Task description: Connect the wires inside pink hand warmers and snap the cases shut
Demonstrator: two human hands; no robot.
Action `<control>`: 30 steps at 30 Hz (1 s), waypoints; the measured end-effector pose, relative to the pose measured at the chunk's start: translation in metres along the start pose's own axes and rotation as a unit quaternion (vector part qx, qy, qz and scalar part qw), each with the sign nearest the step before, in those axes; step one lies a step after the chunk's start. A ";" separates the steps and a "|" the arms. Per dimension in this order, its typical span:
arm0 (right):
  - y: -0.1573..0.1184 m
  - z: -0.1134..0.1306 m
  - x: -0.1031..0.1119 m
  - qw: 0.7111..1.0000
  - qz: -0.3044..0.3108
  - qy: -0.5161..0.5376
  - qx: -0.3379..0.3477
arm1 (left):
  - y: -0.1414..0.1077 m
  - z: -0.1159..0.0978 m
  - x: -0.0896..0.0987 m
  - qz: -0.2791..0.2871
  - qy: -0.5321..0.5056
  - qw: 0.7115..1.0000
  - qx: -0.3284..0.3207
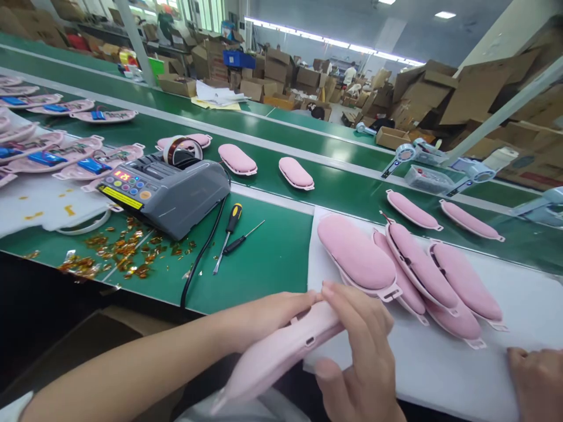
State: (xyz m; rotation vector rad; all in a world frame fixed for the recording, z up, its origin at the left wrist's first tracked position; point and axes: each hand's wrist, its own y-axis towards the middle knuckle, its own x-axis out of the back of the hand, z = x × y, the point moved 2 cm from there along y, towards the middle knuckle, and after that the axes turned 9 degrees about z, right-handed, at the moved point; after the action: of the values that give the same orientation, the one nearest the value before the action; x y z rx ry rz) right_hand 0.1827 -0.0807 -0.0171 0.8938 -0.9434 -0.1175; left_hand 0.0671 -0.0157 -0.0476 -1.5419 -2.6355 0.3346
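A pink eye massager shell (281,351) is held tilted on edge between my hands, low in the middle of the view. A small oval slot shows in its side wall. My left hand (275,313) grips it from the far side, its fingers partly hidden behind the shell. My right hand (363,343) is closed over the right end, fingertips on the top edge and the thumb bent below. Just beyond lies a pile of similar pink eye massagers (356,252) on a white foam sheet (440,375).
A grey tape dispenser (171,187) stands left, with amber tape scraps (127,252) before it. Two screwdrivers (233,223) lie near its black cable. Open shells with blue batteries (48,158) fill the far left. Another person's hand (539,375) rests at right. More massagers (237,159) sit on the green belt.
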 end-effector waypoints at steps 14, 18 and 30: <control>-0.049 -0.027 -0.017 0.977 -0.026 -0.104 -0.186 | -0.012 0.013 -0.013 -0.342 0.489 0.761 -0.254; -0.040 -0.031 -0.016 0.972 -0.036 -0.114 -0.204 | 0.000 0.014 -0.013 -0.366 0.464 0.758 -0.277; -0.032 -0.032 -0.009 0.984 0.022 -0.096 -0.147 | -0.007 0.012 -0.004 -0.316 0.491 0.777 -0.238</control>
State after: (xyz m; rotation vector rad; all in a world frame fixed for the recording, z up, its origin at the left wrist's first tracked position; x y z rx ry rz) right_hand 0.2099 -0.0777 -0.0545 0.5955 -1.0910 -0.3012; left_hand 0.0615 -0.0241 -0.0578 -0.4647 -2.1448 -0.9696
